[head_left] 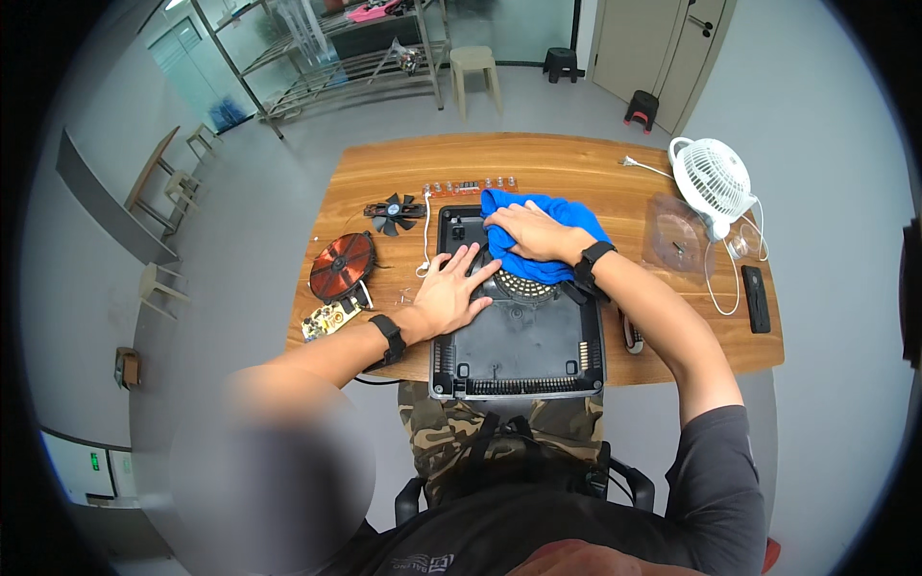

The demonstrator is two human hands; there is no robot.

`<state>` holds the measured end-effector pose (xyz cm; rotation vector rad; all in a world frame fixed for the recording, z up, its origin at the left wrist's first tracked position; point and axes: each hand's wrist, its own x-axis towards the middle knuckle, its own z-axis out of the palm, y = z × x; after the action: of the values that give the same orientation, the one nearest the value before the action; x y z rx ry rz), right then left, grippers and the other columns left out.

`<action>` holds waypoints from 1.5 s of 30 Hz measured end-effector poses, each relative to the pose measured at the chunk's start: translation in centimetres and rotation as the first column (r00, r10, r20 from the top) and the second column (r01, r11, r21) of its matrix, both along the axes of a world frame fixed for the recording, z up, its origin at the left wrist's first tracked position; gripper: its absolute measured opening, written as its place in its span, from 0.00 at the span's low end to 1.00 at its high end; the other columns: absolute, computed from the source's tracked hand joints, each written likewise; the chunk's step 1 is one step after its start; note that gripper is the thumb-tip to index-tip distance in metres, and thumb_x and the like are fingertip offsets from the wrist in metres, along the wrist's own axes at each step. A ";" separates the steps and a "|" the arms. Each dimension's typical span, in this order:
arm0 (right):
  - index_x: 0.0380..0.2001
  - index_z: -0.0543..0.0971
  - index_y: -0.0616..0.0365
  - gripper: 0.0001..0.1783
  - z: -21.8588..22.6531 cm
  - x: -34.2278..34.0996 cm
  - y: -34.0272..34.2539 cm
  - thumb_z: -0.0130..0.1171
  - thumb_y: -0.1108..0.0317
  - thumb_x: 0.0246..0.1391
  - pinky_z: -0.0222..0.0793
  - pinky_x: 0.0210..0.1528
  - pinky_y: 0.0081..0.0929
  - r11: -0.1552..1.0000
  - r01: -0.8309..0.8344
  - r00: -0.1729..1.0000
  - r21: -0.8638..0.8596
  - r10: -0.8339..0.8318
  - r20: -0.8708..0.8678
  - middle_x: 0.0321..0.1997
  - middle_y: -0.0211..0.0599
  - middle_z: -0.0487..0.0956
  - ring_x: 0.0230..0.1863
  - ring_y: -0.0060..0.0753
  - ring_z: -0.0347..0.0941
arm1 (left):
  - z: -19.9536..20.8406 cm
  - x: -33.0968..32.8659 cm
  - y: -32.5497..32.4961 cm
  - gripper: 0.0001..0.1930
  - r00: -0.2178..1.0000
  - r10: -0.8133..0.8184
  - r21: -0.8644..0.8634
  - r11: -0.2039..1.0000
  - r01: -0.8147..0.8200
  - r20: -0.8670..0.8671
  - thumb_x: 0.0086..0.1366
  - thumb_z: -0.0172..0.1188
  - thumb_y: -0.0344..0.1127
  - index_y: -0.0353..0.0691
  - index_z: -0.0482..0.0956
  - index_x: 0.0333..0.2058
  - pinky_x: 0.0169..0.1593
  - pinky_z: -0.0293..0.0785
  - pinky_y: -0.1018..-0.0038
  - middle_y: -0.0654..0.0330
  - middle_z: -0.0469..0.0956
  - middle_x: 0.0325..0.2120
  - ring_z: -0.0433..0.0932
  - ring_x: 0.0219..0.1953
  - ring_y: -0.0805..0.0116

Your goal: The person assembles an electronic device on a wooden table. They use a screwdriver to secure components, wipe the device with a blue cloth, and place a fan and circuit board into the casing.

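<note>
While the left hand lies palm down on the black plastic housing shell, I see its fingers spread wide, thumb well apart, pressing flat on the panel and grasping nothing. My right hand is another matter: its fingers are bent over a bunched blue cloth, grasping its folds against the far right part of the shell, just above the round vent grille. How tightly those fingers close I can't quite judge from here, since the cloth bunches up around them.

The shell sits at the middle of the wooden surface, its near end at the front edge. To its left I have the copper coil, with a yellowish circuit board just below it, and a black-bladed cooling fan farther back. A narrow red circuit strip lies beyond the shell. Off to the right stand a white desk fan and, near it, a clear plastic tray with small dark pieces inside.
</note>
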<state>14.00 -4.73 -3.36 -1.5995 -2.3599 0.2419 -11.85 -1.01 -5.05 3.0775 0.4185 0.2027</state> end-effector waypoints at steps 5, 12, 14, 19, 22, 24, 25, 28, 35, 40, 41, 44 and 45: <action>0.56 0.72 0.54 0.28 0.6 0.4 -0.2 0.67 0.65 0.53 0.64 0.56 0.45 0.999 0.034 0.997 -0.031 -0.032 0.072 0.53 0.40 0.76 0.56 0.49 0.71 | 0.0 0.0 0.0 0.32 0.999 0.026 -0.015 1.000 -0.026 -0.020 0.70 0.55 0.54 0.57 0.61 0.70 0.69 0.54 0.49 0.39 0.59 0.69 0.61 0.71 0.44; 0.57 0.72 0.57 0.30 1.5 0.6 -1.4 0.67 0.57 0.53 0.65 0.63 0.52 0.968 0.243 0.936 -0.061 -0.218 0.276 0.57 0.43 0.76 0.61 0.48 0.70 | -0.6 -0.1 0.0 0.32 0.999 0.023 -0.016 1.000 -0.022 0.032 0.70 0.56 0.53 0.58 0.61 0.70 0.67 0.58 0.51 0.40 0.59 0.69 0.61 0.70 0.43; 0.57 0.72 0.57 0.31 0.9 0.2 -1.7 0.68 0.59 0.52 0.64 0.63 0.52 0.968 0.251 0.934 -0.028 -0.234 0.269 0.57 0.43 0.76 0.62 0.47 0.70 | -0.8 -0.1 0.0 0.32 0.999 0.024 -0.032 0.999 -0.023 0.034 0.70 0.57 0.53 0.58 0.62 0.70 0.67 0.59 0.52 0.39 0.59 0.69 0.62 0.70 0.43; 0.61 0.71 0.58 0.33 0.2 -0.1 -1.9 0.65 0.71 0.50 0.63 0.64 0.47 0.992 0.121 0.987 0.032 -0.124 0.101 0.60 0.43 0.76 0.64 0.47 0.68 | -0.6 -0.1 -0.1 0.32 0.999 0.028 -0.045 0.999 -0.027 0.027 0.69 0.57 0.53 0.58 0.62 0.70 0.66 0.60 0.52 0.39 0.58 0.69 0.62 0.70 0.43; 0.65 0.69 0.55 0.37 -0.7 -0.1 -1.2 0.62 0.78 0.49 0.62 0.65 0.46 0.998 0.062 0.998 0.021 -0.062 0.013 0.63 0.43 0.74 0.66 0.47 0.66 | -0.4 0.1 -0.1 0.32 0.999 0.021 -0.047 0.999 -0.020 0.024 0.69 0.57 0.53 0.58 0.62 0.70 0.66 0.60 0.52 0.39 0.58 0.69 0.62 0.70 0.42; 0.64 0.69 0.55 0.37 -0.8 0.0 -0.9 0.61 0.80 0.47 0.62 0.64 0.45 0.998 0.061 0.998 0.003 -0.061 -0.022 0.62 0.42 0.74 0.65 0.48 0.66 | -0.3 0.1 0.0 0.32 1.000 0.020 -0.043 0.999 -0.019 0.022 0.69 0.57 0.53 0.57 0.62 0.70 0.66 0.60 0.52 0.39 0.58 0.69 0.62 0.70 0.42; 0.64 0.69 0.55 0.37 -0.7 0.0 -0.9 0.61 0.80 0.47 0.63 0.63 0.45 0.998 0.063 0.998 -0.008 -0.063 -0.031 0.62 0.41 0.75 0.64 0.48 0.67 | -0.4 0.1 0.0 0.32 1.000 0.023 -0.039 0.999 -0.022 0.020 0.69 0.57 0.53 0.57 0.62 0.70 0.66 0.60 0.52 0.39 0.59 0.69 0.62 0.70 0.42; 0.63 0.69 0.56 0.35 -0.6 -0.3 -0.8 0.60 0.79 0.49 0.64 0.61 0.47 0.996 0.087 0.996 -0.028 -0.087 -0.027 0.60 0.43 0.74 0.62 0.50 0.67 | -0.4 0.0 0.0 0.32 0.999 0.029 -0.031 0.999 -0.029 0.021 0.69 0.57 0.53 0.57 0.62 0.70 0.66 0.61 0.52 0.38 0.59 0.69 0.62 0.70 0.42; 0.60 0.69 0.58 0.31 -0.9 -1.3 -0.7 0.63 0.75 0.51 0.67 0.59 0.50 0.972 0.230 0.972 -0.048 -0.227 0.055 0.57 0.49 0.70 0.59 0.56 0.66 | -0.2 0.1 -0.3 0.32 1.000 0.028 -0.006 1.000 -0.028 -0.002 0.70 0.56 0.54 0.56 0.62 0.70 0.66 0.61 0.52 0.38 0.58 0.69 0.62 0.70 0.42; 0.61 0.69 0.58 0.32 -1.0 -0.2 -0.1 0.61 0.78 0.50 0.68 0.60 0.47 0.988 0.128 0.992 -0.087 -0.128 0.004 0.57 0.49 0.72 0.59 0.57 0.68 | 0.0 0.1 -0.3 0.32 1.000 0.025 -0.008 1.000 -0.025 -0.012 0.70 0.56 0.54 0.56 0.61 0.70 0.66 0.61 0.52 0.38 0.58 0.69 0.62 0.70 0.43; 0.61 0.69 0.58 0.32 -0.8 0.6 0.1 0.60 0.79 0.50 0.69 0.59 0.46 0.993 0.071 0.997 -0.095 -0.074 -0.032 0.57 0.48 0.73 0.59 0.56 0.69 | 0.1 0.1 -0.2 0.32 1.000 0.023 -0.005 1.000 -0.023 -0.013 0.70 0.56 0.53 0.56 0.61 0.70 0.66 0.61 0.52 0.38 0.58 0.69 0.62 0.70 0.43; 0.61 0.71 0.58 0.33 -0.1 1.6 0.2 0.58 0.82 0.49 0.69 0.60 0.43 0.989 -0.005 0.998 -0.151 -0.006 -0.070 0.57 0.50 0.76 0.60 0.56 0.71 | 0.0 0.2 -0.2 0.32 1.000 0.021 -0.009 1.000 -0.021 -0.020 0.70 0.56 0.53 0.56 0.61 0.70 0.66 0.61 0.51 0.38 0.58 0.69 0.62 0.70 0.43; 0.62 0.70 0.58 0.33 0.5 1.5 0.5 0.58 0.81 0.49 0.68 0.62 0.43 0.983 -0.018 0.998 -0.185 0.006 -0.063 0.58 0.52 0.75 0.61 0.55 0.70 | 0.0 0.1 -0.1 0.32 0.999 0.025 -0.008 1.000 -0.025 -0.020 0.70 0.56 0.53 0.56 0.61 0.70 0.66 0.61 0.51 0.38 0.57 0.69 0.62 0.70 0.43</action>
<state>15.48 -4.23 -2.85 -1.6329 -2.3596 0.5202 -11.76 -1.15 -5.01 3.0703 0.4581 0.1704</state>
